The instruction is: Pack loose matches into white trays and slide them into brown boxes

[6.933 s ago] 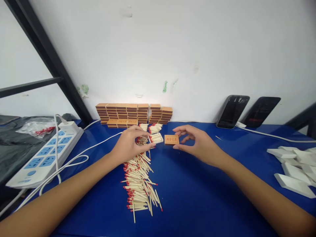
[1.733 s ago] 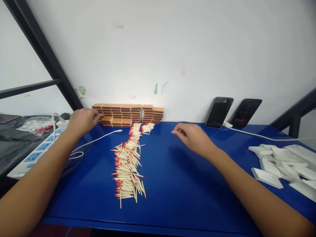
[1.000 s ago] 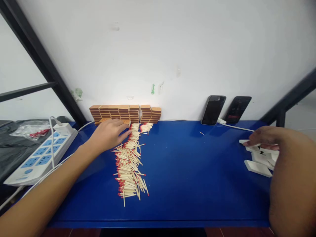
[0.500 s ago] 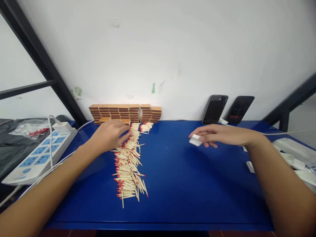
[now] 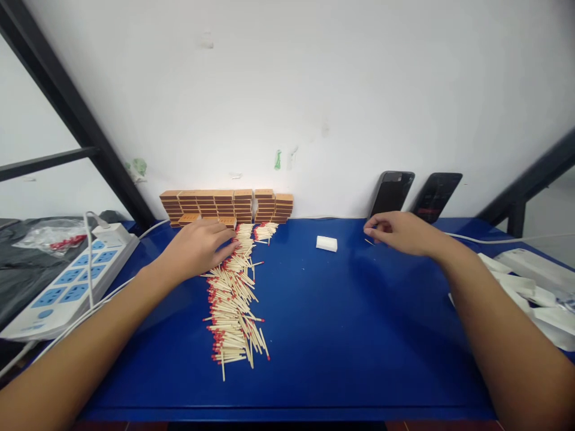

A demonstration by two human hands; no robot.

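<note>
My left hand (image 5: 200, 244) lies at the left edge of a long heap of red-tipped matches (image 5: 231, 299), palm down, thumb apart from the fingers. Just behind it are stacked brown matchboxes (image 5: 197, 200), and two more boxes stand in front of the stack, partly covered by the hand. My right hand (image 5: 398, 232) is low over the table at the back right, thumb and fingers pinched together. A thin pale sliver (image 5: 369, 242) shows just below those fingertips; whether they grip it I cannot tell. To their left, a small white matchbox tray (image 5: 326, 243) lies on the blue table.
Two dark phones (image 5: 390, 194) lean against the wall behind my right hand. More white trays (image 5: 516, 284) lie at the right, partly behind my forearm. A power strip (image 5: 72, 281) with white cables runs along the left side, beside a plastic bag (image 5: 54, 236).
My right hand has let go of the white tray, which now lies on the table, and has moved right and back, fingers pinched. My left hand has stayed in place.
</note>
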